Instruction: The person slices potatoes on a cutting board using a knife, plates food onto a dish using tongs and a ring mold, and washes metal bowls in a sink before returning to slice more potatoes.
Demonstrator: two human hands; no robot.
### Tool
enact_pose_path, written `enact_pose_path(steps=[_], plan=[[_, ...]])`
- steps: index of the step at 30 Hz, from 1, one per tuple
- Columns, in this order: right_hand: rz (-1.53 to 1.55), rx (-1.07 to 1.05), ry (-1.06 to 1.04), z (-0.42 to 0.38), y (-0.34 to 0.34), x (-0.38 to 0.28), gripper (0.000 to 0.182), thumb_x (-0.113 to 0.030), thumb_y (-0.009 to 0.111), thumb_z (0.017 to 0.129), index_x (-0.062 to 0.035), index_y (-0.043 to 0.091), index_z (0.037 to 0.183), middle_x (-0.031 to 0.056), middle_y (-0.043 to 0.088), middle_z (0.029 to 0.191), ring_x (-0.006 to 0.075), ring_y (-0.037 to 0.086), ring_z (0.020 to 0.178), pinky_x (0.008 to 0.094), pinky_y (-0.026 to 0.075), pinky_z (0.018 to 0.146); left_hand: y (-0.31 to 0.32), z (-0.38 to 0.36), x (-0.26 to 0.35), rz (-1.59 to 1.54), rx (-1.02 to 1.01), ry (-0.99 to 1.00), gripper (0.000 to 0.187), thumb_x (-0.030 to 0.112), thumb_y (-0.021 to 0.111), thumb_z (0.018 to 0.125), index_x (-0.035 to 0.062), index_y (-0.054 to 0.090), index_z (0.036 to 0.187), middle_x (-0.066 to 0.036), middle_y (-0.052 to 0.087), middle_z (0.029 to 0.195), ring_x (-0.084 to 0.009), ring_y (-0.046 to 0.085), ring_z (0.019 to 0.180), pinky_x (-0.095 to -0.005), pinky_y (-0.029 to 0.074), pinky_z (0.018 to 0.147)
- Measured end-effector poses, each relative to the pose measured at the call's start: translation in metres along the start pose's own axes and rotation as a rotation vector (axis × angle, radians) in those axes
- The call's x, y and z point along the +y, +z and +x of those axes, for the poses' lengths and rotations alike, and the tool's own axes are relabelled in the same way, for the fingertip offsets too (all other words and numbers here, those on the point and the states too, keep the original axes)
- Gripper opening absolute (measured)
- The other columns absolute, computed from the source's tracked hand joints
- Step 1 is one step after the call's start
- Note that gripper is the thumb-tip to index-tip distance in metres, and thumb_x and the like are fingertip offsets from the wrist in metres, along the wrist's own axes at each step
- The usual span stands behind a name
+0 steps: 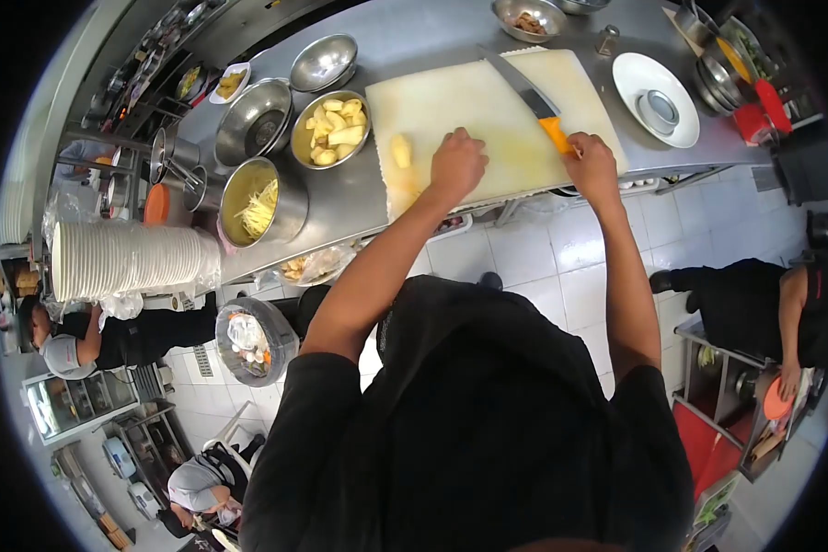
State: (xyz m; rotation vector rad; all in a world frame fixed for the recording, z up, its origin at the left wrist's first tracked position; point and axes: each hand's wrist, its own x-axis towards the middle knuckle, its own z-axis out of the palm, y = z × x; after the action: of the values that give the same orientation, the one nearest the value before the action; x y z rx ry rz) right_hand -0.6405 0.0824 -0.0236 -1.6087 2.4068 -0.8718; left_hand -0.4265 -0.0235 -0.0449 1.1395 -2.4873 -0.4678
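My right hand (592, 166) grips the orange handle of a kitchen knife (530, 96), whose blade lies over the white cutting board (432, 97) and points away from me. My left hand (458, 166) is over the board's near part with its fingers curled; whether anything is inside them is hidden. To its left lies one peeled potato (401, 151). Beyond the board's left edge, a metal bowl (296, 138) holds several peeled yellow potatoes (338, 124). Nearer me, a deep metal pot (290, 204) contains thin pale-yellow strips (258, 210).
Metal bowls (324, 61) and a tall stack of white containers (124, 259) stand left. A white plate (627, 78) carrying a small metal bowl (658, 110) sits right. Below is a waste bin (281, 342). Other people (745, 299) work on both sides.
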Motion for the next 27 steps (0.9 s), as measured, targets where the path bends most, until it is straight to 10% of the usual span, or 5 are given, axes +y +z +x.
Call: enact_pose_path(steps=[12,27], plan=[[0.262,0.182,0.162,-0.067,-0.046,0.019,0.025,-0.006,0.071,0.071,-0.0012,0.064,0.094,0.0133,0.064,0.084,0.0239,0.061,0.073,0.0341,0.049,0.066,0.026,0.04,0.008,-0.02,0.085,0.164,0.009,0.009,0.056,0.074,0.0052,0.062,0.07,-0.014,0.057,0.081,-0.0314,0.056,0.084,-0.0419,0.048,0.074],[0.491,0.101,0.165,-0.077,-0.046,0.031,0.017,-0.004,0.066,0.081,0.0037,0.061,0.096,0.003,0.06,0.08,0.0088,0.054,0.073,0.0224,0.046,0.069,0.033,0.023,0.012,0.088,0.004,0.238,0.02,0.009,0.056,0.066,-0.0015,0.06,0.083,-0.016,0.058,0.089,-0.0324,0.057,0.088,-0.0409,0.049,0.078]])
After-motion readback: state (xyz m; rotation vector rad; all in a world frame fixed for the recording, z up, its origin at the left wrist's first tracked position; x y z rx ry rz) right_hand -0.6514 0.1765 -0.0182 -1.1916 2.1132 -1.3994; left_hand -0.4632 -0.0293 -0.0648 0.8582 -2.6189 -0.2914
